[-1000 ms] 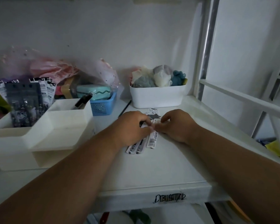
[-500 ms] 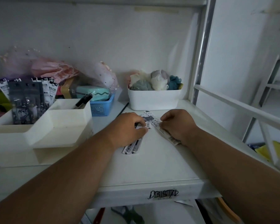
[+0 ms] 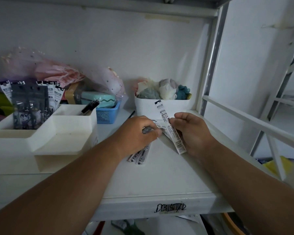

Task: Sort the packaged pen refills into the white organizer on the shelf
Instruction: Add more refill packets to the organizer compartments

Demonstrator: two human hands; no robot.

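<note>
My right hand (image 3: 192, 133) pinches a long white refill packet (image 3: 170, 126), lifted and tilted with its top end up in front of the white bin. My left hand (image 3: 136, 134) grips a few other refill packets (image 3: 141, 155) whose lower ends lie on the shelf; its fingers hide their tops. The white organizer (image 3: 46, 138) stands at the left of the shelf. Its back left compartment holds several upright refill packets (image 3: 31, 106), and a black pen (image 3: 89, 106) leans in the small back compartment.
A white bin (image 3: 146, 107) of cloth-like items stands behind my hands. A blue basket (image 3: 107, 114) with a teal case sits beside the organizer, pink bags behind it. A white rail (image 3: 248, 116) and frame bound the shelf on the right.
My right hand has lifted one packet off the shelf and tipped it upright. My left hand has closed on the other packets and raised their tops. The view has tilted upward.
</note>
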